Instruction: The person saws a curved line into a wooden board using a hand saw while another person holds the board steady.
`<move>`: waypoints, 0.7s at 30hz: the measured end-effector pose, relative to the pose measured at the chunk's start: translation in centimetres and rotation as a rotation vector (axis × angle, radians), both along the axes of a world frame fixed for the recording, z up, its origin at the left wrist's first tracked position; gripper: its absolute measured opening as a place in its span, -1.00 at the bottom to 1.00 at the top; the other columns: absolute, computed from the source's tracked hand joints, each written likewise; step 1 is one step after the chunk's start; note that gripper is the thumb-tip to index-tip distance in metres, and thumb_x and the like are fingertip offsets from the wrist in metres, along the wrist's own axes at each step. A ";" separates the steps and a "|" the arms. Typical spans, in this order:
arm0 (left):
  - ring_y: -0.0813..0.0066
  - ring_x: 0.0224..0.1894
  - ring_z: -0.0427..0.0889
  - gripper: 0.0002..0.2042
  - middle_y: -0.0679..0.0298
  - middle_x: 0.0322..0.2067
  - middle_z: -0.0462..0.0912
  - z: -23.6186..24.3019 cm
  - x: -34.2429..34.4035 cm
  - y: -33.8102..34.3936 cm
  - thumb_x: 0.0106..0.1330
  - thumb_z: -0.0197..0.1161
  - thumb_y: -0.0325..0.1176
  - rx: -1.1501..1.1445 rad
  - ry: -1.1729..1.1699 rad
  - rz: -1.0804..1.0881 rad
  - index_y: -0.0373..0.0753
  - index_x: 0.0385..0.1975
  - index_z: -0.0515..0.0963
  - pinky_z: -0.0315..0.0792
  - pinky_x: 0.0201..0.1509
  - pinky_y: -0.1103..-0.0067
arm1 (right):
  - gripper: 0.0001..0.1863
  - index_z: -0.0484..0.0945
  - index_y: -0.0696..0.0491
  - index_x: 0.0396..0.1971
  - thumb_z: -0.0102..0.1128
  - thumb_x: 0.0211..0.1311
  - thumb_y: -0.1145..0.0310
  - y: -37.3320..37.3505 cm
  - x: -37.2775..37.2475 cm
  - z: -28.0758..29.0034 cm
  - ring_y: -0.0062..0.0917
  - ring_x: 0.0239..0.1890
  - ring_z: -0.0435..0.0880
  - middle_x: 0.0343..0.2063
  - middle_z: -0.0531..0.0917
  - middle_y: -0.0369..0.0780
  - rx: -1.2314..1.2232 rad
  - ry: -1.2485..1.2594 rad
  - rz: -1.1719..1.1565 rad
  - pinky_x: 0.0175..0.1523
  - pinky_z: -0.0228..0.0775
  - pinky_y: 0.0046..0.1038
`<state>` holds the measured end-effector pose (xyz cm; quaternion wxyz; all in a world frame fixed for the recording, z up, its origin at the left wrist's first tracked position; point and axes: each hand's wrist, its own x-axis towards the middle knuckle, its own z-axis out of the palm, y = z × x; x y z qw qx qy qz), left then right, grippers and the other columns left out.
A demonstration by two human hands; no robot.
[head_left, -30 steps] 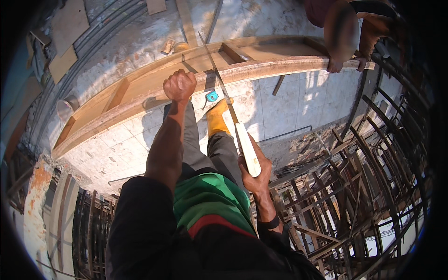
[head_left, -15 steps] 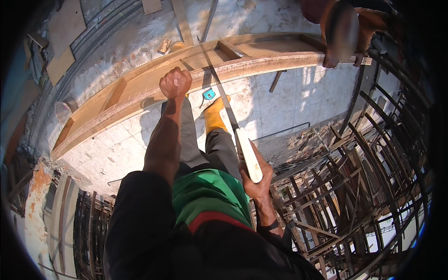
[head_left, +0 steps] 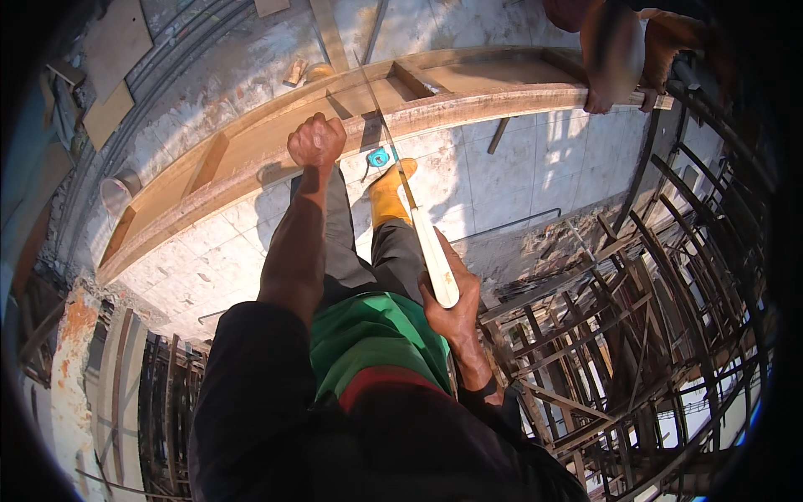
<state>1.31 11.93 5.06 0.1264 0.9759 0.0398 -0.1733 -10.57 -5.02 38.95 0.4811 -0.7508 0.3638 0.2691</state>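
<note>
Left hand: the left hand (head_left: 316, 140) is balled into a tight fist at about 11 o'clock from the middle of the view, knuckles up, right over the near edge of the curved wooden formwork (head_left: 251, 159); whether anything sits inside the fist cannot be told.
Right hand: the right hand (head_left: 452, 293) is wrapped around the pale wooden handle of a long thin tool (head_left: 410, 201), close to the person's hip, at about 4 o'clock from the fist.
Tool: its slim dark blade runs up towards 12 o'clock, crossing the formwork.
Tape measure: a small blue tape measure (head_left: 379, 156) lies just beside the blade, below the formwork edge.
Boot: a yellow boot (head_left: 387, 194) stands on the pale tiled floor (head_left: 519, 167).
Other person: another worker's hand (head_left: 598, 100) grips the formwork's far end at 1 o'clock.
Right side: rebar cages (head_left: 636, 335) are stacked at 3 to 5 o'clock.
</note>
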 end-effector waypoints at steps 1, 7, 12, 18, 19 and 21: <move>0.08 -0.50 0.72 -0.70 -0.01 -0.55 0.70 -0.2 0.3 0.0 0.18 0.08 -0.18 0.003 -0.004 0.001 -0.23 -0.57 0.66 0.58 -0.32 0.27 | -0.29 0.41 0.14 0.31 0.17 0.03 0.65 0.1 0.5 -0.8 -0.54 -0.03 0.71 0.02 0.68 0.04 -0.004 -0.036 0.002 -0.03 0.52 -0.48; 0.07 -0.51 0.71 -0.72 0.02 -0.57 0.69 0.8 1.1 -0.3 0.13 0.11 -0.18 0.039 -0.028 -0.005 -0.21 -0.61 0.66 0.57 -0.34 0.32 | -0.32 0.41 0.16 0.30 0.13 0.06 0.64 -0.9 -4.0 9.7 -0.52 -0.01 0.73 -0.01 0.71 -0.03 -0.025 0.115 -0.040 0.03 0.55 -0.48; 0.09 -0.50 0.72 -0.71 0.00 -0.54 0.70 -0.2 0.3 0.1 0.15 0.10 -0.18 0.065 -0.003 -0.030 -0.21 -0.59 0.68 0.59 -0.32 0.33 | -0.31 0.40 0.18 0.30 0.15 0.04 0.65 -1.3 -2.5 0.9 -0.44 -0.08 0.77 -0.06 0.72 -0.01 0.006 -0.073 0.021 -0.02 0.56 -0.48; 0.09 -0.50 0.72 -0.72 0.01 -0.55 0.70 -0.2 -0.1 0.2 0.14 0.11 -0.19 0.072 0.037 -0.017 -0.21 -0.61 0.66 0.58 -0.31 0.32 | -0.32 0.41 0.19 0.28 0.20 0.04 0.64 -1.5 -3.5 7.3 -0.38 -0.03 0.75 0.01 0.68 0.03 -0.031 -0.006 0.051 -0.01 0.55 -0.45; 0.08 -0.50 0.72 -0.72 0.03 -0.54 0.71 0.0 -0.3 0.2 0.13 0.11 -0.18 0.046 0.044 -0.007 -0.20 -0.61 0.65 0.57 -0.30 0.33 | -0.32 0.41 0.19 0.28 0.20 0.04 0.64 -1.4 -3.5 7.7 -0.38 -0.03 0.75 0.01 0.68 0.03 -0.026 -0.002 0.057 -0.01 0.55 -0.45; 0.07 -0.50 0.72 -0.72 0.03 -0.54 0.71 -0.1 -0.2 -0.3 0.13 0.10 -0.18 0.032 0.033 0.005 -0.20 -0.62 0.65 0.57 -0.30 0.32 | -0.34 0.43 0.17 0.27 0.19 0.06 0.64 -1.4 -3.4 8.0 -0.41 -0.03 0.75 -0.03 0.70 0.01 -0.061 0.054 0.043 0.00 0.56 -0.44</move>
